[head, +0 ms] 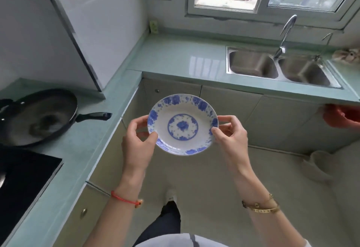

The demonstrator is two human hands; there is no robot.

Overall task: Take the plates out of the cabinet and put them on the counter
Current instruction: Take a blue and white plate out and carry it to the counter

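A white plate [182, 124] with a blue flower pattern is held level in the air over the floor, in front of the corner of the pale green counter [175, 55]. My left hand [137, 141] grips its left rim, thumb on top. My right hand [229, 135] grips the right rim the same way. The lower cabinet doors [229, 102] under the counter are closed. No other plate is in view.
A black frying pan [39, 116] sits on the left counter, handle pointing right, beside a black hob [21, 184]. A double steel sink [278, 67] with a tap lies at the right. A red bag [341, 118] hangs off the counter edge, and a pale bin [319, 166] stands on the floor.
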